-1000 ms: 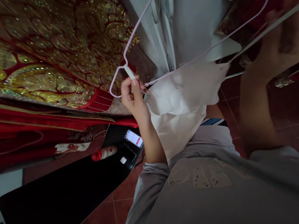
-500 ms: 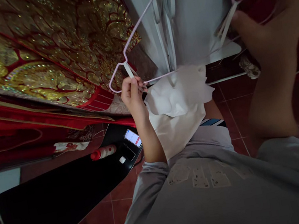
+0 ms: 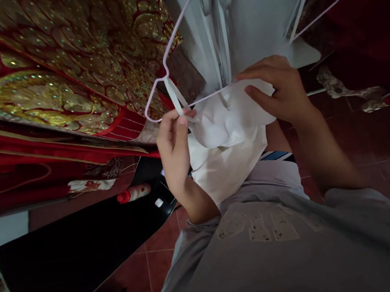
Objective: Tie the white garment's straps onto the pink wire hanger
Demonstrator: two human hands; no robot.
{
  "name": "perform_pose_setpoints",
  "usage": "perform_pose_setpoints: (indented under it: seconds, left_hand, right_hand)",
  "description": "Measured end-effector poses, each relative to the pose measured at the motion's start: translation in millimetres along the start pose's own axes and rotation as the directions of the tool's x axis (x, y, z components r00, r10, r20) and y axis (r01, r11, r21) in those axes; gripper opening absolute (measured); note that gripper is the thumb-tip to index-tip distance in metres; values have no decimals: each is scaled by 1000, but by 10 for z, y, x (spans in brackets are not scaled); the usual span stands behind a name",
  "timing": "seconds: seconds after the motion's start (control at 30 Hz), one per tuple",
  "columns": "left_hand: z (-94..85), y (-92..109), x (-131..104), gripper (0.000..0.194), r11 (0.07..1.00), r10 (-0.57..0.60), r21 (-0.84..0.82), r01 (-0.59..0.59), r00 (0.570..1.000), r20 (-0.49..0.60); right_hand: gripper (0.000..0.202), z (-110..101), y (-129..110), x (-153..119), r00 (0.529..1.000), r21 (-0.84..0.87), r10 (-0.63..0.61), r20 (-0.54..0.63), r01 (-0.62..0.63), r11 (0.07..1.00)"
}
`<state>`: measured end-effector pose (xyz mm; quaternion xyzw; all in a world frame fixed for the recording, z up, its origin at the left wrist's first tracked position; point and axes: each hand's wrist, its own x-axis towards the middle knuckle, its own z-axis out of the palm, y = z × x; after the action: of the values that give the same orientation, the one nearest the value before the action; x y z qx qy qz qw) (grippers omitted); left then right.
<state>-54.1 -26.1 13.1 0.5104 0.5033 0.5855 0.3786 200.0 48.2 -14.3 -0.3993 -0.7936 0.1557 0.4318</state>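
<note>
A pale pink hanger [image 3: 188, 11] hangs in front of me, with a white strap looped over the notch at each end. My left hand [image 3: 175, 139] is closed on the left strap [image 3: 174, 97], pinching it between thumb and fingers just under the hanger's left corner. The right strap [image 3: 301, 9] hangs from the right notch, untouched. Below the hanger's bottom bar is a white garment [image 3: 216, 127] with rounded cups. My right hand [image 3: 279, 88] holds its upper edge, thumb in front and fingers over the top; the exact grip is partly hidden.
Red cloth with gold sequins [image 3: 61, 53] hangs at the left. A black tabletop [image 3: 70, 253] below it bears a red-capped bottle [image 3: 135, 193] and a small white case [image 3: 158, 202]. Behind the hanger are a grey-white panel [image 3: 255, 14] and white hangers [image 3: 211, 37]. Dark red fabric hangs at the right.
My right hand has let go of the right strap and moved down and left to the garment's upper edge. The hanger has shifted up and right. My left hand stays on its strap.
</note>
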Motion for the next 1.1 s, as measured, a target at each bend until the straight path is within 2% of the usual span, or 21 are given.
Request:
perform_pose_setpoints:
  seconds: [0.1, 0.17, 0.23, 0.3, 0.4, 0.53, 0.6, 0.63, 0.67, 0.73, 0.8, 0.87, 0.93, 1.03, 1.07, 1.1]
  left_hand:
    - [17, 170, -39, 34, 998, 9, -59, -7, 999, 38]
    - [59, 249, 0, 34, 986, 56, -160, -46, 997, 59]
    - [88, 308, 55, 38, 957, 101, -275, -89, 994, 32]
    - [86, 336, 93, 43, 941, 130, -308, -140, 990, -54]
    - [32, 272, 98, 44, 951, 188, -208, -230, 961, -205]
    - [-30, -3, 81, 31, 939, 262, -94, -330, 867, -424]
    - [-16, -140, 89, 25, 950, 238, -53, -309, 819, -523]
    - [5, -189, 95, 24, 958, 208, -51, -281, 810, -549]
    - [35, -222, 102, 24, 967, 168, -68, -247, 813, -557]
    - [114, -243, 110, 23, 977, 75, -137, -163, 865, -497]
    - [203, -227, 113, 21, 969, -14, -235, -79, 929, -369]
    - [288, -206, 116, 26, 944, -70, -331, -17, 966, -248]
    - [361, -198, 127, 33, 915, -74, -403, -10, 979, -190]
    - [445, -204, 156, 43, 898, -49, -437, -42, 980, -195]
    - [466, -205, 166, 45, 897, -50, -439, -46, 978, -205]
    - [484, -205, 175, 46, 896, -57, -442, -45, 975, -214]
  right_hand:
    - [24, 35, -53, -45, 999, -31, -13, -46, 12, 999]
    - [21, 108, -88, -72, 995, -52, -8, -100, 3, 999]
    - [18, 196, -113, -96, 987, -65, 3, -164, -14, 998]
    - [16, 269, -130, -112, 977, -88, -5, -214, -14, 996]
    - [16, 317, -145, -112, 962, -123, -73, -264, 42, 991]
    - [18, 307, -161, -94, 969, -115, -61, -241, 34, 993]
    - [20, 313, -169, -90, 975, -90, -44, -219, 25, 996]
    - [20, 325, -174, -91, 976, -78, -43, -212, 27, 997]
    - [20, 343, -177, -93, 978, -66, -44, -206, 31, 997]
    - [22, 393, -185, -102, 980, -33, -47, -195, 41, 999]
    - [27, 444, -201, -120, 980, 21, -51, -193, 56, 998]
    - [30, 467, -229, -148, 975, 61, -51, -214, 66, 996]
    - [32, 444, -257, -183, 974, 75, -40, -224, 58, 996]
    - [30, 317, -228, -227, 967, 79, -2, -255, 23, 997]
    - [28, 258, -181, -233, 947, 65, 21, -321, -1, 998]
    - [24, 195, -112, -233, 903, 58, 47, -427, -24, 998]
